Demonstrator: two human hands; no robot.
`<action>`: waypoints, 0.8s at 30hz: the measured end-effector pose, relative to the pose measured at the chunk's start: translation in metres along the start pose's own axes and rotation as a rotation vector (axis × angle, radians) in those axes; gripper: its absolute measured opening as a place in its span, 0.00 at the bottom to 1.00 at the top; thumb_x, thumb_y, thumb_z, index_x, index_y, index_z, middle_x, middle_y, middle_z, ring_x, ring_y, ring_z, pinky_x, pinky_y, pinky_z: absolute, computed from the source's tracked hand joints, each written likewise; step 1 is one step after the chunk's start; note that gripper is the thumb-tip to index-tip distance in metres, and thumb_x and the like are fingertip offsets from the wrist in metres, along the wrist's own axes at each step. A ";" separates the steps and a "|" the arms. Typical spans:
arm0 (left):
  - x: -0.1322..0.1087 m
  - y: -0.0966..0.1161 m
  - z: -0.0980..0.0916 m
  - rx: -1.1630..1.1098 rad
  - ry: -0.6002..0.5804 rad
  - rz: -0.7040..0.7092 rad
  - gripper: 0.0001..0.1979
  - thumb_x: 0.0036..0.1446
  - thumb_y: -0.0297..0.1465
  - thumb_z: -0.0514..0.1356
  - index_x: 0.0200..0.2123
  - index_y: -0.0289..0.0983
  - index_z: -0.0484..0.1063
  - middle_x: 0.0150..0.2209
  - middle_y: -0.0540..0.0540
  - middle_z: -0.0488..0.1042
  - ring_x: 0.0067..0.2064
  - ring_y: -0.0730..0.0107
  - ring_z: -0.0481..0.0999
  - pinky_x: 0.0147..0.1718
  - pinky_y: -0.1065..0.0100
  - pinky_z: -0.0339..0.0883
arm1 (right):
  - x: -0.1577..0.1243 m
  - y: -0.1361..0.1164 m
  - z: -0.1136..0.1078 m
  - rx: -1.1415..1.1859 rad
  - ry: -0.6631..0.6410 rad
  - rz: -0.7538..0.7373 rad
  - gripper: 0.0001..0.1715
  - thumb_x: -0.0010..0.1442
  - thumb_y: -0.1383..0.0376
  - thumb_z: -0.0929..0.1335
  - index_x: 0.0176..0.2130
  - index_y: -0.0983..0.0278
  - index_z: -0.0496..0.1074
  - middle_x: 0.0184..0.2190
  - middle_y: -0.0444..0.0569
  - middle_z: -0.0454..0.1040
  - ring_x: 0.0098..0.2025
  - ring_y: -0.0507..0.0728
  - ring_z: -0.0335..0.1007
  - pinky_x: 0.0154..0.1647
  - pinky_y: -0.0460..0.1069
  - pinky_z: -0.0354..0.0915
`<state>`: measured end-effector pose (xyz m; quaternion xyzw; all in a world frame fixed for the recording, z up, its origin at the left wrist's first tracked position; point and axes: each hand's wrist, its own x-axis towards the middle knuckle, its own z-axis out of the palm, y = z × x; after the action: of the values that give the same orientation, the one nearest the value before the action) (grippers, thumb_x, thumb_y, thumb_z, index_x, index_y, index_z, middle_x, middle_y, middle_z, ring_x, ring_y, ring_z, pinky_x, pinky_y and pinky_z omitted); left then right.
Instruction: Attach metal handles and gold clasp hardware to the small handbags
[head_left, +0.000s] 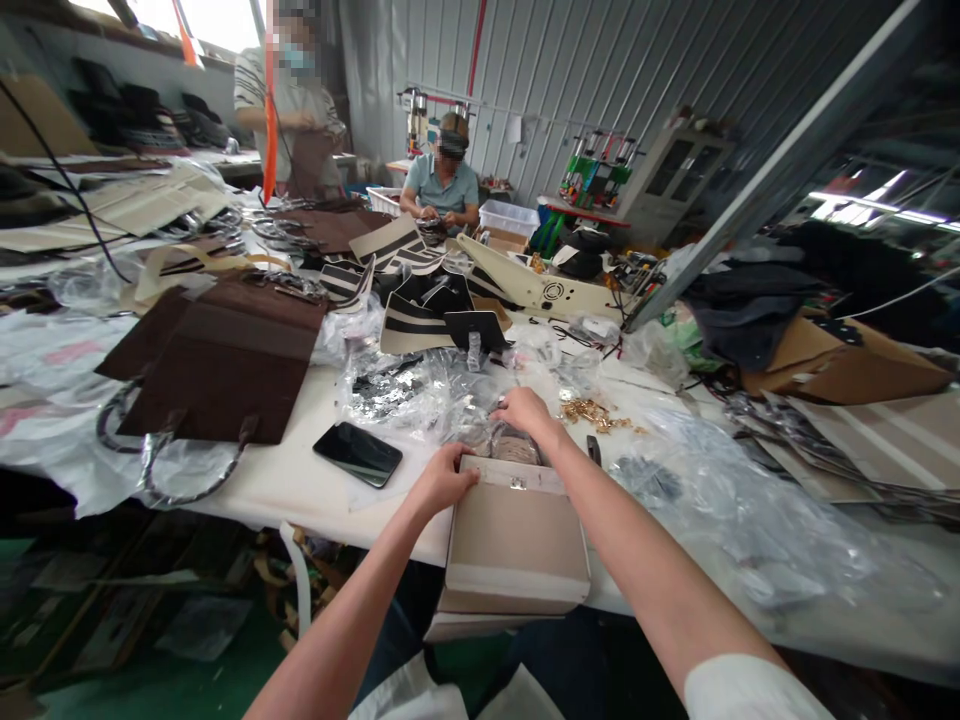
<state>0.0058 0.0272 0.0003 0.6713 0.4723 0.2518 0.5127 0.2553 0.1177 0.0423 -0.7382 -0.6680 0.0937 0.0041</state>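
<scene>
A beige bag piece (521, 540) lies over the table's front edge, partly above my lap. It has a pale band along its far edge, with a small metal fitting (517, 483) in the middle. My left hand (448, 478) grips the far left corner, thumb on top. Beyond the bag, my right hand (525, 412) hovers by clear plastic with its fingers pinched together; anything between them is too small to make out. Plastic-wrapped handles (514, 445) show just past the pale band. Small silvery pieces (394, 390) lie on plastic to the left, and gold-coloured fittings (596, 413) to the right.
Left of the bag lies a black phone (358, 454), and farther left a dark brown handbag (225, 360). Crumpled clear plastic (750, 520) covers the right side. Striped panels (412, 320) are heaped behind. Two people work across the table. A slanted metal post (780, 160) rises at right.
</scene>
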 end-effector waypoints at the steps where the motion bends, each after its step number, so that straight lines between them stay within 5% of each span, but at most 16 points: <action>1: 0.000 0.000 0.000 0.004 0.005 0.001 0.18 0.58 0.28 0.67 0.52 0.34 0.82 0.36 0.48 0.77 0.39 0.61 0.75 0.43 0.64 0.68 | -0.001 -0.002 0.001 -0.008 0.003 0.018 0.15 0.65 0.53 0.80 0.39 0.63 0.89 0.40 0.60 0.87 0.44 0.66 0.85 0.42 0.49 0.71; 8: 0.000 -0.003 -0.001 0.012 0.015 0.011 0.19 0.59 0.28 0.68 0.54 0.33 0.83 0.38 0.47 0.78 0.41 0.60 0.76 0.46 0.63 0.69 | -0.007 -0.003 0.006 -0.056 0.046 0.042 0.15 0.72 0.62 0.72 0.44 0.66 0.89 0.47 0.67 0.87 0.52 0.68 0.85 0.52 0.52 0.73; 14: 0.001 -0.004 0.001 0.019 0.027 0.017 0.19 0.58 0.27 0.69 0.54 0.33 0.83 0.38 0.46 0.77 0.42 0.58 0.76 0.50 0.62 0.69 | -0.008 -0.004 0.004 -0.047 0.027 0.025 0.26 0.68 0.44 0.76 0.49 0.62 0.87 0.47 0.60 0.87 0.50 0.68 0.85 0.47 0.52 0.73; 20: 0.000 -0.005 0.001 0.026 0.028 0.020 0.19 0.59 0.29 0.68 0.54 0.35 0.83 0.38 0.46 0.78 0.43 0.57 0.77 0.50 0.61 0.70 | -0.008 -0.014 0.005 -0.061 0.009 0.019 0.13 0.70 0.57 0.76 0.42 0.62 0.89 0.45 0.61 0.87 0.51 0.67 0.85 0.46 0.50 0.72; 24: 0.000 -0.006 0.001 0.029 0.031 0.021 0.19 0.58 0.29 0.68 0.53 0.35 0.83 0.38 0.46 0.78 0.42 0.58 0.77 0.49 0.62 0.70 | -0.011 -0.012 0.009 -0.057 0.042 0.016 0.15 0.73 0.59 0.72 0.43 0.62 0.89 0.47 0.61 0.87 0.52 0.66 0.84 0.48 0.50 0.71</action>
<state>0.0043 0.0273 -0.0051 0.6798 0.4765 0.2606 0.4928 0.2409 0.1072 0.0363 -0.7452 -0.6643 0.0592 -0.0036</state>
